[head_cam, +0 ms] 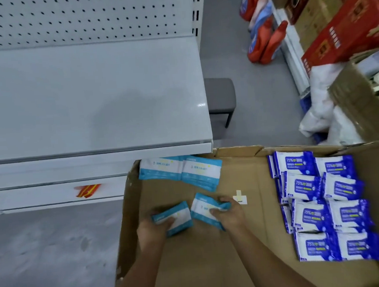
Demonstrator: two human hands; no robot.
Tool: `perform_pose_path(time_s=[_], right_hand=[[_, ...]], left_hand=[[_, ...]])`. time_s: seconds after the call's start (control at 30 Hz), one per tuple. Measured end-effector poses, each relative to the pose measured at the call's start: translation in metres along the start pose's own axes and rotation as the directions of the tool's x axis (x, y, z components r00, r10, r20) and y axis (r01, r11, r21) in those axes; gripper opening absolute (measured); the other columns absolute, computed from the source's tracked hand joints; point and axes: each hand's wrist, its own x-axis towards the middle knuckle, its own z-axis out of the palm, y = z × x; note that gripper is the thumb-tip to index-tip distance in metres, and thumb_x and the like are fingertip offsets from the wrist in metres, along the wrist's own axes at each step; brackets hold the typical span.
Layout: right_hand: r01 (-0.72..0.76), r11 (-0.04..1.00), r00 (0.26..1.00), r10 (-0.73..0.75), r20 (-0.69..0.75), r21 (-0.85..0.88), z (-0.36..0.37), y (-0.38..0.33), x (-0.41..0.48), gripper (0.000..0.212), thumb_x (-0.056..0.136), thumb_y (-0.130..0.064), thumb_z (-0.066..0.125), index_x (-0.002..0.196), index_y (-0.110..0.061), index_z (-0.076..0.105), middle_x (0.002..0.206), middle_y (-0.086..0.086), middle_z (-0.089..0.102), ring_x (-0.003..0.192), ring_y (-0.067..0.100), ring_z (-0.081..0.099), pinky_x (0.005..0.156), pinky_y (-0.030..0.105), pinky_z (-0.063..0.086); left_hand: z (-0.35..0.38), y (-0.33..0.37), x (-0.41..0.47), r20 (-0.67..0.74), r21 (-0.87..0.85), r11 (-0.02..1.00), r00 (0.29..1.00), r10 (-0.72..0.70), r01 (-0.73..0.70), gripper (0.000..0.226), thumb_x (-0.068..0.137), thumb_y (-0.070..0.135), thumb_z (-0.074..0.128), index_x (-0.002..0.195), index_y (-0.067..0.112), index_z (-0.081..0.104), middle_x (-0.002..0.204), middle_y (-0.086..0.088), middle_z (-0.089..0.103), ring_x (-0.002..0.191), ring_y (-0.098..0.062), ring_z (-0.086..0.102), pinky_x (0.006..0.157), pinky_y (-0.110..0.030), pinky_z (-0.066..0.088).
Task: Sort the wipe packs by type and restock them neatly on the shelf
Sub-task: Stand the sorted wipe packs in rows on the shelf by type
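The one thing that reads clearly is "75%" — white figures at the upper left of each of the dark-blue-and-white plastic wipe packs [303, 185], stacked toward 4 o'clock. The smaller lines under it, one on a yellow-green bar, are too blurred to read. The light-blue-and-white plastic wipe packs [179, 172] near 6 o'clock bear a fine line of print, illegible. The red cardboard cartons [342, 31] at 2 o'clock carry gold characters — unreadable — as is the red-and-yellow paper tag [87, 190] at 8 o'clock.

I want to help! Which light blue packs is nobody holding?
The pair at the cardboard's far edge, under the shelf. Left hand and right hand grip the nearer two.
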Motion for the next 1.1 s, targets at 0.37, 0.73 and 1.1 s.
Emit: perform_pose_path(time_s=[0.37,0.73,1.1], right_hand=[[-0.003,0.965,0.984,-0.045,0.175,0.261,-0.04,-0.022,-0.075,0.016,0.078,0.0,0.08,0.09,-0.007,0.072,0.092,0.014,0.077,0.079,0.025,0.075,0.079,0.044,0.061],[0.138,0.929,0.887,-0.271,0.375,0.344,0.073,-0.099,-0.205,0.023,0.089,-0.011,0.071,0.111,-0.008,0.067,0.107,0.01,0.075,0.098,0.027,0.073,0.089,0.047,0.057],[0.346,0.888,0.83,-0.44,0.343,0.303,0.268,-0.161,-0.352,0.028,0.081,-0.004,0.078,0.105,-0.01,0.067,0.102,0.007,0.076,0.091,0.025,0.074,0.084,0.041,0.06]], left_hand=[[-0.087,-0.025,-0.051,0.201,-0.418,0.908,0.975,0.094,-0.002,0.044,0.078,0.021,0.082,0.117,0.015,0.063,0.11,-0.01,0.073,0.094,-0.027,0.073,0.082,-0.044,0.061],[-0.268,-0.097,-0.07,-0.016,-0.774,0.627,0.993,0.115,-0.085,0.02,0.089,0.01,0.07,0.106,0.002,0.064,0.102,-0.017,0.075,0.091,-0.031,0.073,0.077,-0.04,0.063],[-0.484,-0.204,-0.055,-0.157,-0.757,0.599,0.962,0.224,-0.263,0.02,0.087,0.003,0.072,0.106,0.001,0.069,0.096,-0.015,0.077,0.088,-0.032,0.074,0.074,-0.04,0.063]])
